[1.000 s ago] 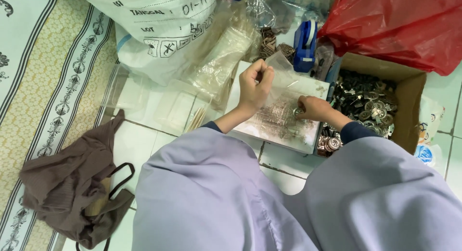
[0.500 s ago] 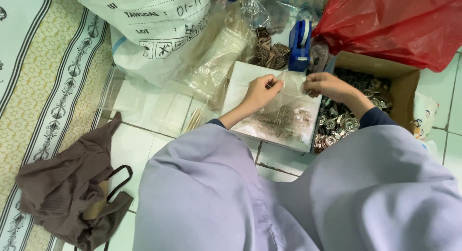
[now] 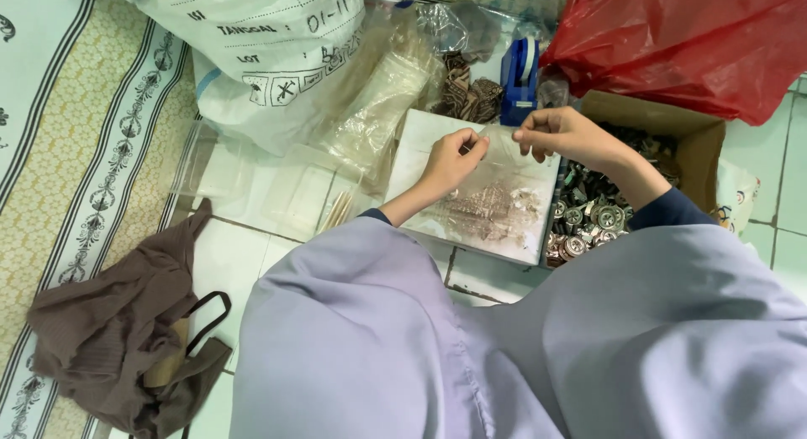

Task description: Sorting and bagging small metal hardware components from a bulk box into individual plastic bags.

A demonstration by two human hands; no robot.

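Pinching the top edge of a clear bag (image 3: 504,166) between both hands: left hand (image 3: 450,159), right hand (image 3: 563,134), fingers closed on the film. Held over the white tray (image 3: 420,136), beside the box (image 3: 698,149). Probably light, limp, slippery; best gripped at the rim corners.

Red plastic bag (image 3: 681,44), blue tape dispenser (image 3: 519,79), brown cloth (image 3: 118,330), white sack (image 3: 269,52).
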